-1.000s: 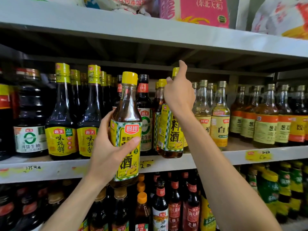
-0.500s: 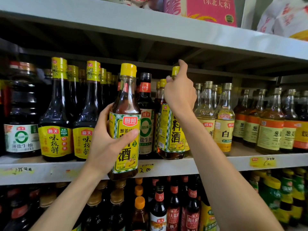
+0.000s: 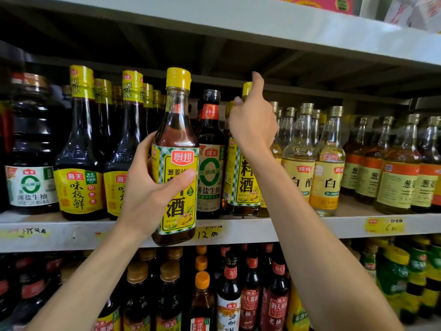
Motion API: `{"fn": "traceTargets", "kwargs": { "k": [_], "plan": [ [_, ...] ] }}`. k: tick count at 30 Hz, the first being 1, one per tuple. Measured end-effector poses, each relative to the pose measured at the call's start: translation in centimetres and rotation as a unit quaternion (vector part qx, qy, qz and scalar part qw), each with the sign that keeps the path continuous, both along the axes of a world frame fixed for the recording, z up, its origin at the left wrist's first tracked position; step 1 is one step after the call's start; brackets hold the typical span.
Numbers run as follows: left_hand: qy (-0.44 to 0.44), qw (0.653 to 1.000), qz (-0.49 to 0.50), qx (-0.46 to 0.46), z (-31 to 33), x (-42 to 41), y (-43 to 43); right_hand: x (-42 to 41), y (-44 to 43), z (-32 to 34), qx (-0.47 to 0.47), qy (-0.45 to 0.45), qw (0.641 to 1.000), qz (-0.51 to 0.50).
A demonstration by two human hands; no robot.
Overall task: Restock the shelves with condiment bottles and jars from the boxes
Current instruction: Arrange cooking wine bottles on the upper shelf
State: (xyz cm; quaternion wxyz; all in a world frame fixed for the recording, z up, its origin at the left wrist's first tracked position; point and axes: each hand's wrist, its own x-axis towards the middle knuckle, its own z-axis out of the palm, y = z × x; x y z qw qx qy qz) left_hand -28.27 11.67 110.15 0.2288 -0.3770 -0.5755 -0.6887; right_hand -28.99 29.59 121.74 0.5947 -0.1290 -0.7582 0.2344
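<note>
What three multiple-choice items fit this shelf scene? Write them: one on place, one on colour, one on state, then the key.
1. Where is the held cooking wine bottle?
A. lying on the lower shelf
B. in front of the middle shelf
C. on the top shelf

2. Its cap is
A. yellow
B. red
C. black

3. The right hand is
A. hanging free
B. holding a box
C. on a shelved bottle

Key: B, its base overlaps the shelf edge; A, yellow cap on top; C, the hand's grip wraps that bottle's neck while the left hand holds the other.
</note>
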Motion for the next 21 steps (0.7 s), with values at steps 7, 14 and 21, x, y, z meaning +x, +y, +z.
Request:
{"fn": "traceTargets", "kwargs": {
  "k": [7,14,21],
  "plan": [
    [-0.014,1.000,0.002,0.004,-0.1,0.1,0.5,-0.2,0.1,-0.7,-0.015,-0.018,1.000,0.002],
    [-0.011,1.000,-0.005,0.006,-0.1,0.1,1.0,-0.7,0.0,-1.0,-0.006,-0.022,1.000,-0.018],
    [-0.011,1.000,-0.006,0.011,-0.1,0.1,1.2,-1.7,-0.3,-1.8,0.001,-0.014,0.999,-0.034]
  ]
}}
